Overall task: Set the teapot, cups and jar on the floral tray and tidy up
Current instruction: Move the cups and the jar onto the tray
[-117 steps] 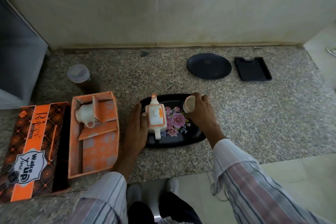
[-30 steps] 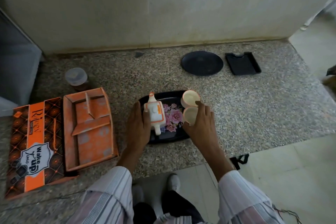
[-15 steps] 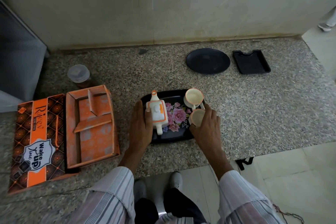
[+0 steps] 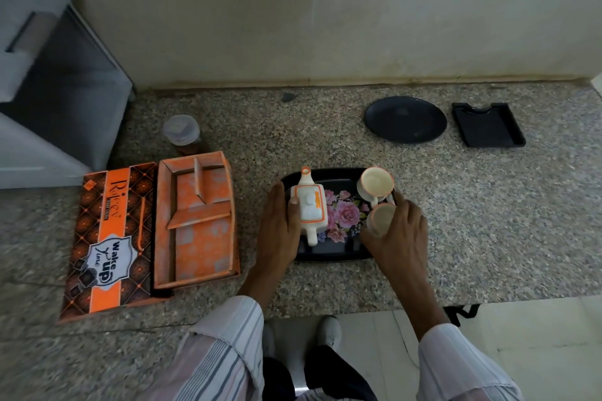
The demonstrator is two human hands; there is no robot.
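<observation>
A black floral tray (image 4: 338,255) lies on the granite counter in front of me. The white and orange teapot (image 4: 309,208) stands on its left part, and my left hand (image 4: 280,225) rests flat at the tray's left edge with the thumb against the teapot. One white cup (image 4: 375,184) stands at the tray's far right corner. A second cup (image 4: 379,220) sits just in front of it, with my right hand (image 4: 399,234) curled around it. The jar (image 4: 182,133), brown with a clear lid, stands off the tray at the far left.
An open orange box insert (image 4: 195,221) and its patterned lid (image 4: 107,238) lie left of the tray. A black round plate (image 4: 405,119) and a black rectangular holder (image 4: 488,124) sit near the wall at right. A grey appliance (image 4: 49,91) fills the far left corner.
The first cup has been set on the tray's far right corner. The cup from the box has been brought over and now sits under my right hand. My left hand stays by the teapot.
</observation>
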